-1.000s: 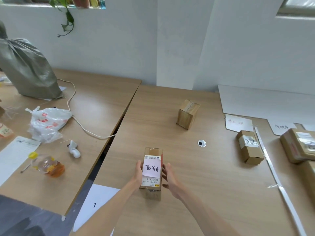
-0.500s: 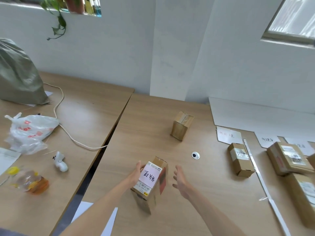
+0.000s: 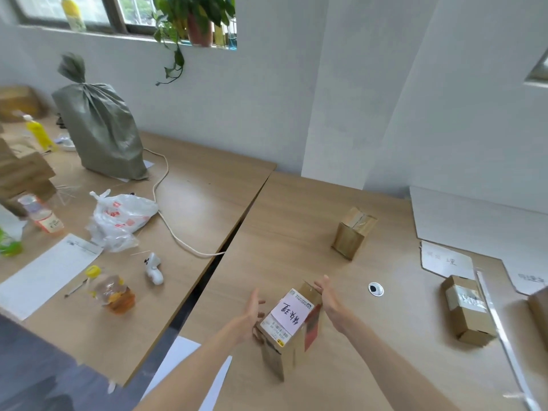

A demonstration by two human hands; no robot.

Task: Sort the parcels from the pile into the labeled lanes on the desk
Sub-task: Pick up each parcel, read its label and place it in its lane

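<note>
Standing on the desk [image 3: 296, 209] near its front edge, the box [image 3: 289, 330] was tilted, its labelled top face turned up toward the camera with a white handwritten slip stuck over the shipping label; a red strip ran down its right side. The left hand [image 3: 249, 314] lay against the box's left side, fingers spread and partly curled, touching the cardboard but not wrapped around it; the right hand [image 3: 329, 301] was flat and open at the far right top corner, fingertips at the edge. Neither hand had closed on it, so the hold looked like a loose two-sided brace rather than a grip.

Judging by its plain corrugated walls, the box would be stiff and fairly light, with taped patches and a glossy label that could be slick; whether the contents shift I cannot tell. The surest hold would be palms pressed on the two opposite long sides, low enough that it does not tip; pinching the top flap would be a poor choice.

Two more boxes sat well apart: one [image 3: 353, 232] farther back, one [image 3: 467, 310] to the right just in front of a paper lane label [image 3: 447, 261] and beside a white divider strip [image 3: 501, 330].
</note>
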